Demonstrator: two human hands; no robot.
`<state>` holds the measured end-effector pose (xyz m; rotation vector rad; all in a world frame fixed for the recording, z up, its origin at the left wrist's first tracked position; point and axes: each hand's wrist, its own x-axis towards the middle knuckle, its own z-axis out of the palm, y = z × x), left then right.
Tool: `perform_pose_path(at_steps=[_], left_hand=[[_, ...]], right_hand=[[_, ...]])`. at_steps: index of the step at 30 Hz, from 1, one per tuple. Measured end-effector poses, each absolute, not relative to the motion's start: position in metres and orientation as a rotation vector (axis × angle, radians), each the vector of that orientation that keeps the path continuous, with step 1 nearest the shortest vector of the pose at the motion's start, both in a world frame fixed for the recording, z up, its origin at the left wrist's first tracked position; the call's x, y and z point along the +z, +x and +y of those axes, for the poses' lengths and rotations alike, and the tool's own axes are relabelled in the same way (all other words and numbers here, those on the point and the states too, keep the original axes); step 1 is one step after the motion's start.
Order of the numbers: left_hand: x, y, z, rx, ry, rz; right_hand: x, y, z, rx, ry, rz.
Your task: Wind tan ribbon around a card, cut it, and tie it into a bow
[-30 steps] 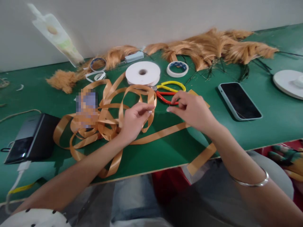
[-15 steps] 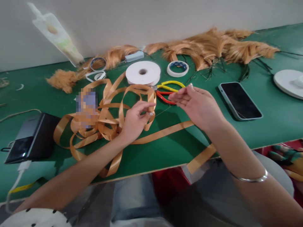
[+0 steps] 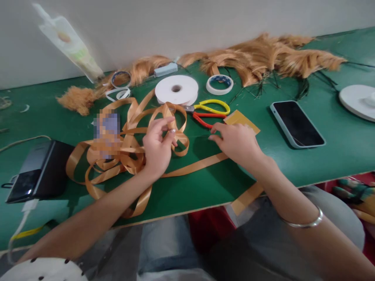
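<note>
Left hand [image 3: 158,148]: raised a little over the table [image 3: 322,164], palm toward the camera, fingers curled, thumb and fingertips pinching a loop of the ribbon [image 3: 123,150] at its upper bend. Ribbon: golden satin, a loose tangle of loops on the green surface left of centre, partly behind the left hand. One long flat run passes from the tangle under both wrists to the near table edge and hangs over it at the right. Right hand [image 3: 234,142]: knuckles up, low over the table just right of the left hand, fingers curled, thumb and forefinger tips drawn together. Whether anything lies between them cannot be told. Bangle [image 3: 301,223]: silver, on the right forearm. Scissors [image 3: 209,111]: one yellow handle, one red, lying just beyond the right fingertips, blades toward the spool. Card [image 3: 241,121]: tan, flat, partly under the right hand. Spool [image 3: 176,89]: white, wide, lying flat behind the tangle. Tape roll [image 3: 219,84]: small, white with a blue core, right of the spool. Phone [image 3: 297,124]: dark screen up, pale case, well right of the right hand. Fibre bundles [image 3: 263,54]: golden, heaped along the far edge against the wall. Tuft [image 3: 76,100]: same fibre, far left. Black device [image 3: 41,169]: at the near left edge with a white cable. Disc [image 3: 357,101]: white, at the right border. Packet [image 3: 70,45]: clear plastic, leaning on the wall at the upper left.
</note>
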<state>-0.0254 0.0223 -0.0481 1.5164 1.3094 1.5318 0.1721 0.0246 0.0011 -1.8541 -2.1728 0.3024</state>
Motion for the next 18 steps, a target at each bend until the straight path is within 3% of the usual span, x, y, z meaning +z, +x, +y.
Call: perform_pose_path(at_steps=[3, 10, 18], left_hand=[[-0.047, -0.025, 0.021, 1.554, 1.599, 1.319], [-0.039, -0.020, 0.013, 1.330, 1.823, 1.174], [-0.035, -0.013, 0.010, 0.975, 1.641, 0.954]], right_hand=[[0.002, 0.169, 0.026, 0.371, -1.798, -1.983], [-0.003, 0.156, 0.022, 1.431, -1.148, -1.366], [-0.001, 0.155, 0.019, 1.711, -0.936, -0.971]])
